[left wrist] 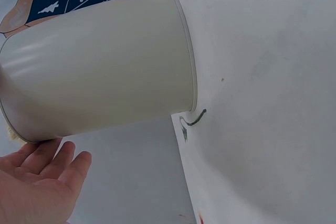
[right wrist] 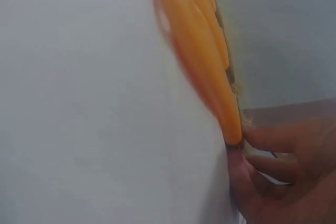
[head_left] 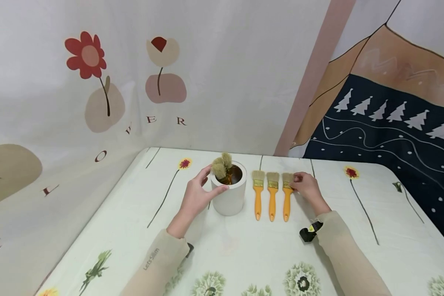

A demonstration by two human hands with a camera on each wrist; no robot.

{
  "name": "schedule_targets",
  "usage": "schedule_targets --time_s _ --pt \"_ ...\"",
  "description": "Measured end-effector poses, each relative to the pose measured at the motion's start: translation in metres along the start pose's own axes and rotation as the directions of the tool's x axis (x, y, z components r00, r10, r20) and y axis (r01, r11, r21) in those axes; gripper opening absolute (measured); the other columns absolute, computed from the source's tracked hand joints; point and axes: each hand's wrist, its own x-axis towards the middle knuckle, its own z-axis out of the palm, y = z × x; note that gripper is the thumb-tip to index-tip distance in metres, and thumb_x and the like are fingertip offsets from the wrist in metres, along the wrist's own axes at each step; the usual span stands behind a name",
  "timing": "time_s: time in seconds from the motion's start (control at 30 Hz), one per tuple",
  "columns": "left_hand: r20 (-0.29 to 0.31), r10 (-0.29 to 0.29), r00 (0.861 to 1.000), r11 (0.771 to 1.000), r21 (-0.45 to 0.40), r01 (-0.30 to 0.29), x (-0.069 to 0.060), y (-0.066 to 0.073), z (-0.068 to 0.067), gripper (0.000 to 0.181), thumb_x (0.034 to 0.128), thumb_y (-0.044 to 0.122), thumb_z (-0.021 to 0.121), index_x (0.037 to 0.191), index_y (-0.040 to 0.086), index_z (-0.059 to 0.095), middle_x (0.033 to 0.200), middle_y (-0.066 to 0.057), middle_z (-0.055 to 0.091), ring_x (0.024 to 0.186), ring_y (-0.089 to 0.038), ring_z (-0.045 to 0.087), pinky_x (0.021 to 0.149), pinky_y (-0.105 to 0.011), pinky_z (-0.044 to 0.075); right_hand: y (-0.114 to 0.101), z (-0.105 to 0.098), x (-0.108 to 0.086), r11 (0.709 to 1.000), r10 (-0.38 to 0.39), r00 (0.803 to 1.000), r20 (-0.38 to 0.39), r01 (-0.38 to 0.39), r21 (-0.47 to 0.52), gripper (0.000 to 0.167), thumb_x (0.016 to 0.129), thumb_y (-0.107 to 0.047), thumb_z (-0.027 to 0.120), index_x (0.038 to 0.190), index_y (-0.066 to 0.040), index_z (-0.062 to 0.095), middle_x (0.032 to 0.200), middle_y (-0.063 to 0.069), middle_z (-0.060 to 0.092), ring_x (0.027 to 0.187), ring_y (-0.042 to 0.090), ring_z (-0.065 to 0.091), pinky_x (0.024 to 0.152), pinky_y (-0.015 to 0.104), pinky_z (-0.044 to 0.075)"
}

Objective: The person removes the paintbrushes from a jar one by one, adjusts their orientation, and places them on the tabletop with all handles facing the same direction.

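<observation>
A white cylindrical pot [head_left: 229,201] stands upright on the table, with paintbrushes [head_left: 220,169] inside it, bristles up. My left hand [head_left: 200,191] holds the pot by its rim, thumb at the front and fingers on the left side. In the left wrist view the pot [left wrist: 100,66] fills the upper left, the fingers of the hand [left wrist: 44,177] against its rim end. Three orange-handled paintbrushes lie in a row right of the pot: left [head_left: 257,197], middle [head_left: 272,199], right [head_left: 286,201]. My right hand [head_left: 308,187] pinches the rightmost paintbrush [right wrist: 197,45] near its metal band and bristles.
A white tablecloth [head_left: 237,250] printed with flowers covers the table. Behind it hangs a pale curtain [head_left: 225,82] with flower and letter prints; a dark panel with white trees [head_left: 399,123] is on the right. A black wrist device [head_left: 308,235] sits at the right cuff.
</observation>
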Motion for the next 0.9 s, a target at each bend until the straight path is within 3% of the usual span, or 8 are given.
schedule_targets --time_s 0.2,0.33,0.5,0.6,0.8,0.9 --pt "0.004 0.010 1.000 1.000 0.000 -0.010 0.001 0.000 -0.001 0.081 0.0818 0.029 0.083 0.150 0.012 0.044 0.156 -0.011 0.044 0.145 -0.031 0.042 0.119 -0.042 0.041 0.002 0.002 0.002 0.999 0.027 1.000 0.006 -0.027 0.028 0.049 0.095 -0.010 0.063 0.138 0.009 0.050 0.116 0.019 0.060 0.098 0.024 0.057 0.068 0.015 0.048" --pt "0.004 0.019 1.000 1.000 0.000 -0.019 0.002 -0.001 -0.001 0.080 0.0820 0.029 0.083 0.150 0.012 0.045 0.156 -0.010 0.045 0.145 -0.030 0.042 0.119 -0.043 0.041 0.001 -0.002 0.001 0.992 0.057 0.998 0.030 -0.061 0.115 0.054 0.096 -0.013 0.060 0.143 0.008 0.044 0.131 0.022 0.055 0.111 0.028 0.058 0.087 0.024 0.058" --pt "-0.002 0.022 1.000 1.000 0.003 -0.022 0.003 0.000 -0.001 0.080 0.0816 0.028 0.084 0.150 0.011 0.045 0.155 -0.012 0.046 0.144 -0.031 0.043 0.119 -0.044 0.041 -0.007 -0.009 -0.004 0.978 0.062 0.998 0.025 -0.066 0.197 0.055 0.099 -0.019 0.054 0.149 0.002 0.040 0.145 0.023 0.047 0.121 0.031 0.056 0.101 0.032 0.055" --pt "-0.002 0.015 1.000 1.000 0.003 -0.015 0.003 0.000 0.000 0.080 0.0815 0.029 0.084 0.150 0.011 0.045 0.155 -0.012 0.046 0.144 -0.030 0.043 0.119 -0.044 0.041 -0.013 -0.013 -0.008 0.959 0.072 0.997 0.024 -0.076 0.274 0.054 0.101 -0.018 0.052 0.151 -0.001 0.039 0.148 0.022 0.045 0.126 0.030 0.054 0.106 0.033 0.054" --pt "-0.004 0.008 1.000 1.000 0.006 -0.008 0.002 0.000 0.000 0.080 0.0812 0.029 0.084 0.149 0.010 0.046 0.154 -0.013 0.047 0.143 -0.031 0.044 0.118 -0.044 0.042 -0.028 -0.016 -0.016 0.889 0.079 0.996 0.050 -0.093 0.449 0.052 0.104 -0.018 0.053 0.152 -0.005 0.039 0.150 0.018 0.043 0.132 0.027 0.051 0.116 0.037 0.045" --pt "-0.006 0.004 1.000 1.000 0.007 -0.004 0.001 0.000 0.000 0.080 0.0810 0.029 0.084 0.149 0.010 0.046 0.154 -0.013 0.047 0.143 -0.031 0.044 0.118 -0.044 0.042 -0.035 -0.017 -0.022 0.885 0.033 0.998 0.062 -0.058 0.461 0.052 0.104 -0.021 0.053 0.152 -0.007 0.039 0.152 0.017 0.043 0.133 0.026 0.050 0.118 0.039 0.043"
